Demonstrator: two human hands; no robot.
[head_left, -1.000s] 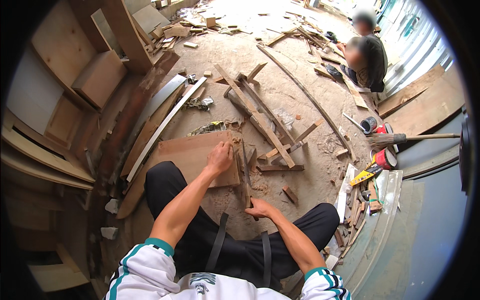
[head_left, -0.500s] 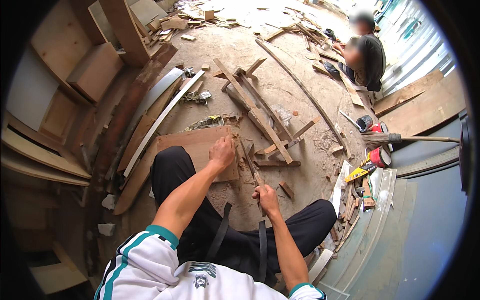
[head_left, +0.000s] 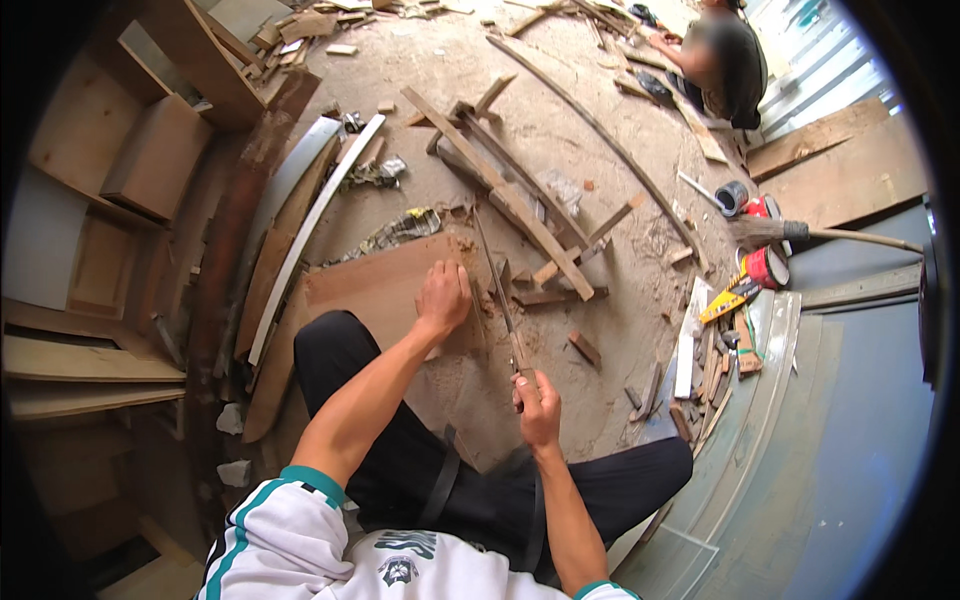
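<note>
Flat brown board (head_left: pixel 385 290), lying on the dusty floor (head_left: pixel 560 130) in front of the seated legs, near edge close to the left knee; sawdust piled along its right edge. Handsaw (head_left: pixel 497 290), long thin blade running along that right edge, tip pointing away, handle nearest the body. Left hand (head_left: pixel 443 298), arm stretched forward and nearly straight, palm down, fingers spread flat on the board just beside the blade; pressing, not gripping. Right hand (head_left: pixel 537 408), elbow bent, forearm rising from the lower edge, fingers wrapped shut around the saw handle. Risks, judged: blade jumping out of the cut and raking the left fingers, these being so near the teeth; board sliding on loose sawdust, with only one palm and perhaps the knee to hold it; blade binding or bending if pushed off line, given its thinness; cut wandering near the ragged far corner. Around: loose planks (head_left: pixel 520 205) crossing the floor beyond, red tin (head_left: pixel 768 266) to the right, another person (head_left: pixel 725 60) crouched well apart at the far end.
</note>
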